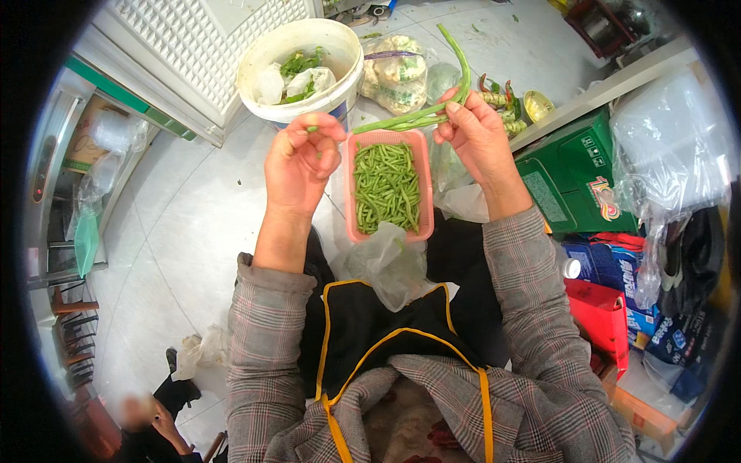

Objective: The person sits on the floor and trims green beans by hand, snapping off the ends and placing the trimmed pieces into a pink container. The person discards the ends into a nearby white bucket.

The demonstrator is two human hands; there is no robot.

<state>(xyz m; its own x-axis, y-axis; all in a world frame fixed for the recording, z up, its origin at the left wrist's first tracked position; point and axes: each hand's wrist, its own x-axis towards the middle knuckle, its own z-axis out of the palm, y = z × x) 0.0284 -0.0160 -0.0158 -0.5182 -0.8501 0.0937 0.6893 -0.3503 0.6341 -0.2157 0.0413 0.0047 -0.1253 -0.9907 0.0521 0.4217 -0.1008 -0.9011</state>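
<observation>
My right hand (477,133) grips a few long green beans (399,120); one of them bends upward past the fingers. Their other ends point toward my left hand (304,153), which pinches a small green bean piece (312,129) between thumb and fingers. Another green bit shows lower among those fingers. Below and between both hands, a pink plastic basket (429,191) is filled with short cut green beans (386,182). A thin clear plastic bag (385,263) lies against the basket's near edge, over my apron (359,307).
A white bucket (249,69) holding leafy scraps and plastic stands beyond my left hand. Beside it is a tied bag of pale vegetables (396,75). A green carton (579,173) and a red box (596,324) stand at right. Another person (165,419) is at lower left.
</observation>
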